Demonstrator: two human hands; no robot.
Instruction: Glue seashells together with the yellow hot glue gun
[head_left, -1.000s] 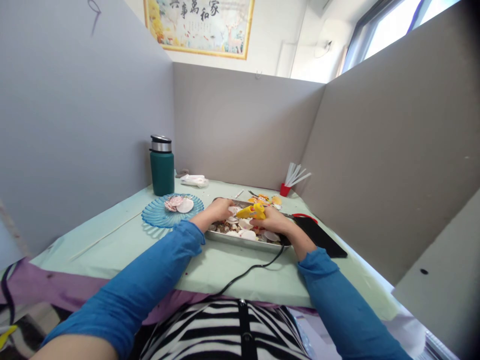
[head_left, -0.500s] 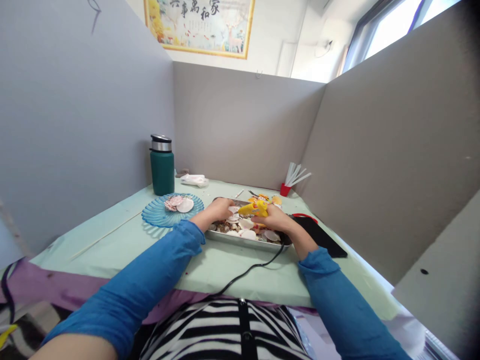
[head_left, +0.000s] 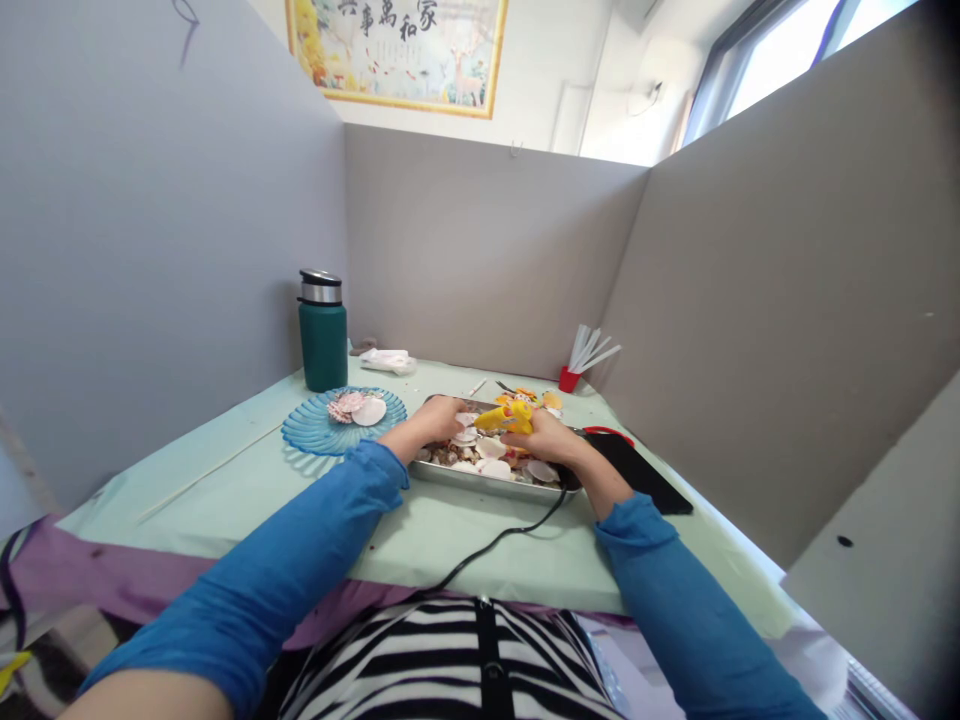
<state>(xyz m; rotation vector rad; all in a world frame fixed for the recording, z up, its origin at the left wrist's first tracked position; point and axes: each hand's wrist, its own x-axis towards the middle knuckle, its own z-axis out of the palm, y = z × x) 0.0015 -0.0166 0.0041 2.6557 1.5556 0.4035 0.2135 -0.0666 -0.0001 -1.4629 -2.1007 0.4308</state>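
right hand (head_left: pixel 546 438) gripping yellow plastic glue gun (head_left: pixel 511 415), barely shifted; left hand (head_left: pixel 442 418) at round white shells (head_left: pixel 466 436), grip unclear; same step likely ongoing.

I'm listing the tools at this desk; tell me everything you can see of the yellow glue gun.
The yellow glue gun looks like plastic. The right hand grips it, hiding its rear part. It is above the metal tray of shells, its front pointing toward the left hand; whether its tip touches anything is too small to tell. A black cord runs from the tray's right end toward the person, any join with the gun hidden.
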